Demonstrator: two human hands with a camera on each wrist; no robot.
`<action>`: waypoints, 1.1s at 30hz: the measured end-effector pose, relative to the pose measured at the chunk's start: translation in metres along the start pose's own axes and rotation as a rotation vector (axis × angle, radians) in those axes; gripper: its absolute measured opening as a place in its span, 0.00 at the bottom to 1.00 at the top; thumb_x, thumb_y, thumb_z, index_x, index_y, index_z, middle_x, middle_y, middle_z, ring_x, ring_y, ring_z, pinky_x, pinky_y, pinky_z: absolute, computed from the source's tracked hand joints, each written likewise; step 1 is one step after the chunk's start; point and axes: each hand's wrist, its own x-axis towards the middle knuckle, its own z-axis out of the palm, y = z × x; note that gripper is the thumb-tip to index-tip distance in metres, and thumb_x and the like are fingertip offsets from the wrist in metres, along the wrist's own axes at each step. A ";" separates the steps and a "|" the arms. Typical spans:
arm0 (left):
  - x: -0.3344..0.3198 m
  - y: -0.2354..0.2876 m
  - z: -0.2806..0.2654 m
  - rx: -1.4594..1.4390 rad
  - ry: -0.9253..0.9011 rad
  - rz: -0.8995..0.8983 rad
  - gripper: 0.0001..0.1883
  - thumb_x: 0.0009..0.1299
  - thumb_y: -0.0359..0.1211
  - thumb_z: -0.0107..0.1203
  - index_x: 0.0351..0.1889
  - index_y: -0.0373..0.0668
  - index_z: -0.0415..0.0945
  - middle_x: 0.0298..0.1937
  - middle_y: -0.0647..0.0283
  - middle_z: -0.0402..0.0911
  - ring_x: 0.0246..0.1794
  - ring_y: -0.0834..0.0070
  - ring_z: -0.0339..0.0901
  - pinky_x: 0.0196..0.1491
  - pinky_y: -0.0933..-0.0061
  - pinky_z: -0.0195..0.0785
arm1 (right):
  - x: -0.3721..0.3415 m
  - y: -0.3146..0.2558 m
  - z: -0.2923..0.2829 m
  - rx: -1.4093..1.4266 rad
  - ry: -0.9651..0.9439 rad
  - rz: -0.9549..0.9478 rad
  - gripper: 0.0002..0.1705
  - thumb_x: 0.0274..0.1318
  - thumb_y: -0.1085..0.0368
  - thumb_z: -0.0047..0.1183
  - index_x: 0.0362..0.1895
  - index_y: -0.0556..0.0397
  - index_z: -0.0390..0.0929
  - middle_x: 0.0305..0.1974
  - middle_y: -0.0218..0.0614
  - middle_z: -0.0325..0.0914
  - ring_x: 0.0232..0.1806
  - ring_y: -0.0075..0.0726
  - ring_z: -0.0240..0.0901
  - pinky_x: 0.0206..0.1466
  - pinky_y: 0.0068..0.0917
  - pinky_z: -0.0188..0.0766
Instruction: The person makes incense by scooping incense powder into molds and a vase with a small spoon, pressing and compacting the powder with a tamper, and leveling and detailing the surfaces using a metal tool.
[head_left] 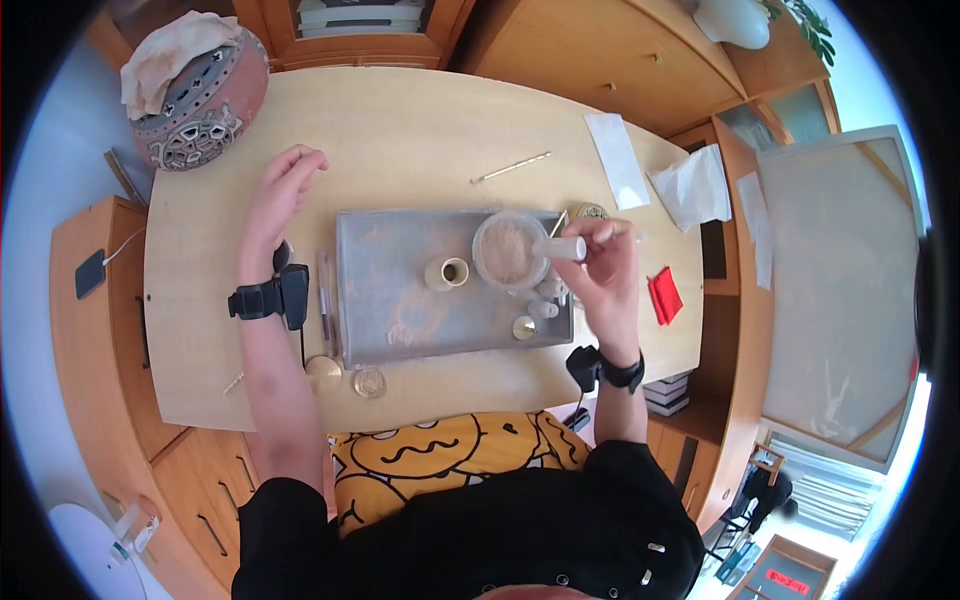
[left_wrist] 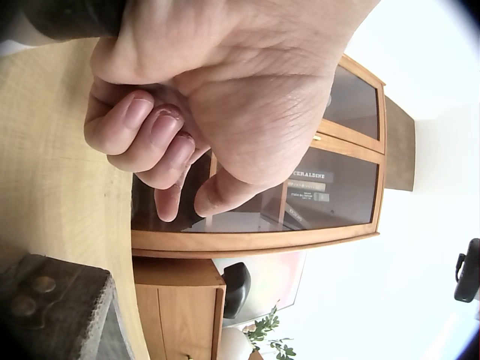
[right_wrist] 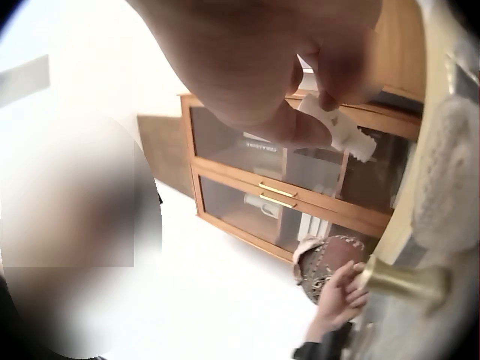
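My right hand (head_left: 610, 275) is raised over the right end of the grey tray (head_left: 385, 340). Between thumb and fingers it pinches a small white bottle (head_left: 568, 248), tilted on its side beside the rim of a clear tub of pale powder (head_left: 508, 250). In the right wrist view the white bottle (right_wrist: 337, 129) has a ridged end. My left hand (head_left: 280, 205) hovers left of the tray, its fingers (left_wrist: 154, 142) loosely curled with nothing in them. A brass cup (head_left: 446, 273) stands in the tray, left of the tub.
Small white bottles (head_left: 545, 310) and a brass piece (head_left: 524, 327) sit in the tray's right corner. Around it lie a thin gold stick (head_left: 512, 167), a white sheet (head_left: 616, 160), a red pouch (head_left: 665, 295) and a glass dish (head_left: 369, 382). A patterned pot (head_left: 200, 110) stands back left.
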 end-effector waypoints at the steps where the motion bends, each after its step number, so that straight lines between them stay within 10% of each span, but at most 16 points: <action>1: 0.003 0.001 0.001 0.003 -0.013 0.007 0.10 0.75 0.40 0.51 0.35 0.47 0.75 0.20 0.83 0.51 0.18 0.93 0.45 0.21 0.84 0.37 | 0.003 -0.003 -0.005 0.163 -0.056 0.126 0.24 0.51 0.81 0.56 0.48 0.46 0.64 0.51 0.32 0.71 0.50 0.29 0.70 0.49 0.24 0.69; 8: 0.001 0.002 0.004 -0.050 0.011 0.016 0.09 0.72 0.40 0.53 0.32 0.47 0.75 0.20 0.83 0.52 0.17 0.93 0.46 0.21 0.83 0.36 | -0.011 0.008 -0.024 1.167 -0.171 0.390 0.23 0.47 0.74 0.59 0.50 0.46 0.72 0.44 0.28 0.68 0.40 0.27 0.64 0.42 0.21 0.64; 13: 0.003 0.002 0.001 -0.029 -0.002 0.016 0.10 0.73 0.39 0.52 0.32 0.47 0.75 0.19 0.83 0.52 0.18 0.93 0.45 0.21 0.83 0.36 | -0.019 0.009 -0.039 1.151 -0.160 0.335 0.23 0.47 0.72 0.60 0.51 0.48 0.72 0.44 0.29 0.69 0.41 0.27 0.64 0.43 0.22 0.64; 20: 0.005 -0.002 0.000 -0.019 -0.006 0.026 0.10 0.75 0.40 0.51 0.35 0.46 0.75 0.20 0.83 0.52 0.17 0.94 0.45 0.20 0.85 0.36 | -0.036 0.020 -0.117 0.250 0.237 0.147 0.17 0.57 0.77 0.54 0.50 0.51 0.71 0.51 0.35 0.73 0.53 0.33 0.71 0.54 0.30 0.67; 26: 0.003 0.000 0.002 -0.019 0.006 0.018 0.11 0.74 0.42 0.53 0.34 0.47 0.75 0.19 0.84 0.52 0.17 0.94 0.45 0.20 0.84 0.36 | -0.046 0.013 -0.122 1.130 0.117 0.170 0.18 0.57 0.71 0.58 0.51 0.54 0.71 0.48 0.32 0.69 0.47 0.30 0.65 0.52 0.27 0.63; 33: 0.003 0.002 0.003 0.002 0.023 0.032 0.10 0.74 0.41 0.53 0.34 0.46 0.75 0.19 0.84 0.51 0.17 0.94 0.45 0.20 0.84 0.36 | -0.038 0.008 -0.099 1.268 0.011 0.052 0.24 0.52 0.71 0.60 0.53 0.52 0.67 0.44 0.28 0.67 0.43 0.26 0.61 0.47 0.24 0.62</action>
